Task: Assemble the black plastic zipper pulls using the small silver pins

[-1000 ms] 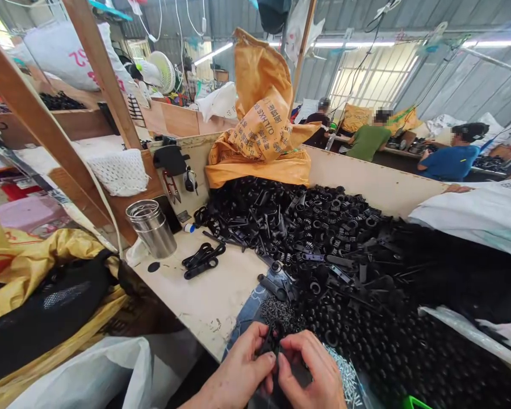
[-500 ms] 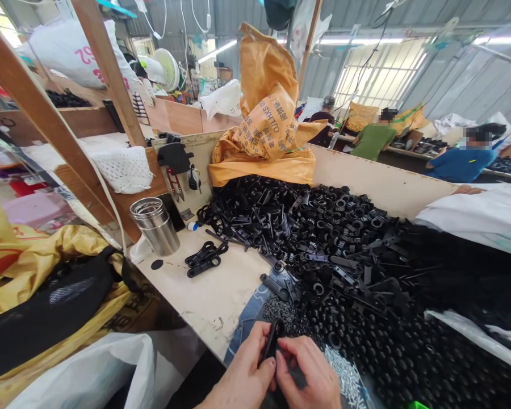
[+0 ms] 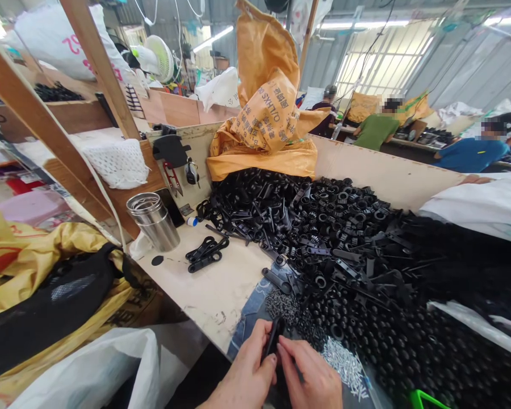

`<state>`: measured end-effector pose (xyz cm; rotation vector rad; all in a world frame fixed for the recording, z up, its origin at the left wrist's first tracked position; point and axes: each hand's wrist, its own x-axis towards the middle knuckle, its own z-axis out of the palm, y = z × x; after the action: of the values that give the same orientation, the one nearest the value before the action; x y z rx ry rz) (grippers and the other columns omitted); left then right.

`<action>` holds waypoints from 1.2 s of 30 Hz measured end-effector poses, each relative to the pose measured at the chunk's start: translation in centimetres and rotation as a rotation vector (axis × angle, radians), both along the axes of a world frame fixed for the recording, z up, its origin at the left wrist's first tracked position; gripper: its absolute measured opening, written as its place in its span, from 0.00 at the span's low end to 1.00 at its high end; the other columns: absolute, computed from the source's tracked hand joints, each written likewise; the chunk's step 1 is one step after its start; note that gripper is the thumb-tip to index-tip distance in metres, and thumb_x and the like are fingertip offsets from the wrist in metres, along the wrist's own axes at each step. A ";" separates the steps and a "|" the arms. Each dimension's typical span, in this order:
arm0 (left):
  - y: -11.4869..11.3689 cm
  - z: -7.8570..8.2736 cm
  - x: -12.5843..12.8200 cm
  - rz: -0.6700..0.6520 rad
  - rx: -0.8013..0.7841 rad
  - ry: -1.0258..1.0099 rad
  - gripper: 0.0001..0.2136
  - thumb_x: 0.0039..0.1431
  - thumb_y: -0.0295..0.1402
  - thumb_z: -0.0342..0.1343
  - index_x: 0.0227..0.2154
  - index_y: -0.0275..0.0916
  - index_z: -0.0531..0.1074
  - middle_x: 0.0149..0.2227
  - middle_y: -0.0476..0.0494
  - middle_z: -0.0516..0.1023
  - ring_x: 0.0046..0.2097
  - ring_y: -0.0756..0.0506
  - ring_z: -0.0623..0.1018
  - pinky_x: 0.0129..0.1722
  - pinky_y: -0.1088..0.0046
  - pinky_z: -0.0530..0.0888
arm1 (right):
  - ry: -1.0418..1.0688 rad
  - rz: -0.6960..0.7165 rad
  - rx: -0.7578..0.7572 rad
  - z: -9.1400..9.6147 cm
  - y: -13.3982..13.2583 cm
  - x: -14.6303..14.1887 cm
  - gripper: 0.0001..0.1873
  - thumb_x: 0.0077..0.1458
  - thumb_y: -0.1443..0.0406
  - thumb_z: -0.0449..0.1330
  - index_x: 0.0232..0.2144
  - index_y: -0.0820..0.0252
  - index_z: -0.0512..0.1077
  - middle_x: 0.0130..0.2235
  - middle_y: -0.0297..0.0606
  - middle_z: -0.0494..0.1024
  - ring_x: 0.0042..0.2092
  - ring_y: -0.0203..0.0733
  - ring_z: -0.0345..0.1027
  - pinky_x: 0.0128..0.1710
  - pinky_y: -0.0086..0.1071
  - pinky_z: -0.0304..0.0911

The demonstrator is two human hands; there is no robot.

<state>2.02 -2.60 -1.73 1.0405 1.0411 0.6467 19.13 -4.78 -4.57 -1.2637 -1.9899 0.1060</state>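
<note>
At the bottom centre, my left hand (image 3: pixel 252 366) is closed round a long black plastic part with a ring-like upper end (image 3: pixel 274 334). Close against its right side, my right hand (image 3: pixel 313 372) has its fingers bent and pressed together. Whatever lies between those fingertips is hidden. Just beyond my hands are small dark screws (image 3: pixel 282 305) on a blue cloth (image 3: pixel 243 325). Silver screws (image 3: pixel 344 366) lie in a heap to the right of my right hand. Several finished-looking black parts of similar long shape (image 3: pixel 206 253) lie together on the bare tabletop at left.
A large heap of black plastic pieces (image 3: pixel 323 227) covers the table's middle, with round black knobs (image 3: pixel 387 341) at right. A steel cup (image 3: pixel 155 224) and a phone (image 3: pixel 171 207) stand left. An orange sack (image 3: pixel 266 125) rises behind. Several people sit farther back.
The view has shifted slightly, and more of a green object shows at the lower right. My left hand still grips the black part; my right fingers have moved slightly beside it.
</note>
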 end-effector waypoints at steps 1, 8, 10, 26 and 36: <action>0.1 0.0 0.1 0.003 -0.007 -0.020 0.17 0.58 0.33 0.55 0.49 0.41 0.62 0.43 0.45 0.71 0.35 0.48 0.71 0.38 0.70 0.70 | -0.001 -0.014 0.008 -0.2 -0.1 -0.1 0.12 0.71 0.67 0.52 0.46 0.59 0.76 0.38 0.39 0.84 0.37 0.38 0.81 0.40 0.25 0.75; 0.3 -0.2 0.7 -0.006 -0.102 -0.130 0.12 0.55 0.31 0.51 0.43 0.40 0.61 0.39 0.48 0.68 0.29 0.53 0.69 0.31 0.73 0.65 | 0.023 -0.063 0.080 -1.8 -0.5 -0.8 0.12 0.71 0.69 0.52 0.47 0.60 0.76 0.38 0.40 0.83 0.37 0.39 0.80 0.40 0.28 0.74; 0.2 -0.3 0.7 -0.005 -0.092 -0.112 0.12 0.55 0.29 0.50 0.43 0.40 0.61 0.39 0.48 0.69 0.30 0.52 0.69 0.31 0.73 0.64 | 0.000 -0.060 0.074 -1.9 -0.5 -0.6 0.11 0.71 0.69 0.53 0.48 0.60 0.75 0.39 0.40 0.83 0.38 0.39 0.80 0.42 0.28 0.73; 0.4 0.5 0.7 -0.057 -0.109 -0.057 0.11 0.59 0.21 0.45 0.44 0.38 0.59 0.40 0.47 0.67 0.31 0.52 0.69 0.35 0.71 0.67 | -0.104 0.048 0.120 -1.1 -0.2 0.5 0.11 0.69 0.71 0.54 0.50 0.64 0.74 0.38 0.41 0.83 0.37 0.37 0.80 0.43 0.25 0.73; 0.1 -0.1 0.7 -0.024 -0.069 -0.051 0.10 0.60 0.26 0.48 0.44 0.39 0.60 0.39 0.48 0.67 0.32 0.51 0.70 0.33 0.72 0.67 | -0.004 -0.093 0.067 -1.4 -0.6 -0.9 0.14 0.73 0.67 0.50 0.44 0.59 0.77 0.36 0.39 0.83 0.35 0.38 0.80 0.40 0.27 0.72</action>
<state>2.76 -2.47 -1.80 0.9708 0.9978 0.6111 18.27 -5.37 -5.99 -1.3115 -1.9183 -0.0088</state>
